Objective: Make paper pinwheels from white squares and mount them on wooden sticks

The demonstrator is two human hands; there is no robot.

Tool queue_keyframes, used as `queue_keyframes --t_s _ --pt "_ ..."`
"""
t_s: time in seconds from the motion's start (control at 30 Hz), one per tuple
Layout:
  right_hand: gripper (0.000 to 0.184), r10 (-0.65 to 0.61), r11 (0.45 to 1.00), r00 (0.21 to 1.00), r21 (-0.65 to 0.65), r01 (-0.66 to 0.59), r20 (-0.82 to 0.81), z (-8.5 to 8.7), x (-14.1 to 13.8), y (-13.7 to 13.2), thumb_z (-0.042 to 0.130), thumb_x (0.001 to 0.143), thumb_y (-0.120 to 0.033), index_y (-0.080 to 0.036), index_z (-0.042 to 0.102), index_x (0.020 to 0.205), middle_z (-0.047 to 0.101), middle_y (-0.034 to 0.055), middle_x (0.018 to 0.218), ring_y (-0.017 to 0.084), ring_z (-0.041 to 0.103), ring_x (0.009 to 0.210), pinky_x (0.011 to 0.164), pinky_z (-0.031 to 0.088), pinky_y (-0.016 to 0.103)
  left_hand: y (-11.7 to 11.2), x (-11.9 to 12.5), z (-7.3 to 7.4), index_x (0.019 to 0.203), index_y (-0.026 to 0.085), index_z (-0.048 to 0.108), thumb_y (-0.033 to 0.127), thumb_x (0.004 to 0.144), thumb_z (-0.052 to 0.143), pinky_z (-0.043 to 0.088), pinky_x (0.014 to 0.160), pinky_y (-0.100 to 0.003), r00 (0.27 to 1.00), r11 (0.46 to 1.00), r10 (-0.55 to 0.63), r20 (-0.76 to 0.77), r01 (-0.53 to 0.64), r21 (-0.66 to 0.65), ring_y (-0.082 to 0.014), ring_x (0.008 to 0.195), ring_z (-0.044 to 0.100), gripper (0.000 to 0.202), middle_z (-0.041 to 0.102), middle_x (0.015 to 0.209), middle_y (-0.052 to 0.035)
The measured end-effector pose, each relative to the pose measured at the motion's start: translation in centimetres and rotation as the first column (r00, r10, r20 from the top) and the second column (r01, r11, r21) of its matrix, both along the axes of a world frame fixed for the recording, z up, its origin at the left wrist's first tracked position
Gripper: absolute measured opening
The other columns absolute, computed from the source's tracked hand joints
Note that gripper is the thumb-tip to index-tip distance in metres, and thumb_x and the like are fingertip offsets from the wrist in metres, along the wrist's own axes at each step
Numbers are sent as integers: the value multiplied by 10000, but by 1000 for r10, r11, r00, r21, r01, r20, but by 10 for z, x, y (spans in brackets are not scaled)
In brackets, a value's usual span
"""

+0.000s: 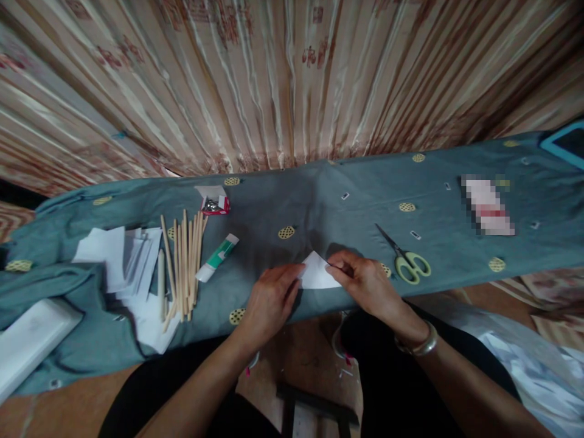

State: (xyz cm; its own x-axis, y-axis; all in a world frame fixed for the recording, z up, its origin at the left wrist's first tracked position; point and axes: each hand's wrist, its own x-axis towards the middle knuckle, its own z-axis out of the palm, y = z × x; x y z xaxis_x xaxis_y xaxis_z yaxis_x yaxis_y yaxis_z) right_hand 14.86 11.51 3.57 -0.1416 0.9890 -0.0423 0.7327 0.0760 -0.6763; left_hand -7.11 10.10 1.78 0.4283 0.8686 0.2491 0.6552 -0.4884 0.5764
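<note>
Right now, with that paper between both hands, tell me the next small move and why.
Probably run the right hand's fingertips along the white paper's right edge, pressing lightly: they pinch that edge, while the left hand grips the opposite side and could steady it.

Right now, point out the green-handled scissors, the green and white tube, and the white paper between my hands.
Scissors (pixel 402 253): head view, near the pivot.
Green and white tube (pixel 218 258): head view, middle of its body.
Held white paper (pixel 317 273): head view, middle of its face.
</note>
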Motion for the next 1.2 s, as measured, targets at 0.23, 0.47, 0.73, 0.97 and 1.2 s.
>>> queue_keyframes --t_s 0.23,0.47,0.73,0.97,1.2 --pt "177 46 986 979 147 -76 199 -1 0 -4 555 917 -315 -202 643 812 634 18 665 166 587 601 593 372 277 3 0 -3 1107 185 668 177 957 495 555 835 -376 999 998 -19 -33 21 64 -213 969 680 229 712 1094 -92" --pt "314 45 976 960 193 -101 278 -3 -1 -5 467 976 -392 -196 647 810 626 42 675 180 590 631 605 363 286 3 0 -5 1096 178 674 172 949 514 547 813 -374 997 994 -16 -76 24 103 -215 948 674 218 711 1093 -93" --pt "331 56 963 948 235 -135 313 -3 -2 -4 463 986 -395 -187 643 801 637 49 670 188 586 642 603 353 291 2 0 -4 1093 169 678 163 947 513 547 810 -376 995 992 -16 -103 29 125 -219 938 673 220 713 1093 -96" --pt "363 71 945 941 279 -170 332 -5 -3 -4 408 1006 -410 -187 635 832 663 59 690 210 612 695 654 387 305 3 2 0 1076 172 686 187 962 489 539 793 -393 981 984 0 -195 35 175 -224 918 640 229 706 1105 -99" --pt "370 71 934 921 298 -196 383 -4 -2 -4 394 1007 -425 -189 629 845 677 74 717 226 608 707 684 406 322 -16 13 0 1176 98 627 195 969 483 513 956 -428 959 957 -124 -255 183 223 -278 1224 567 270 653 1282 -143"
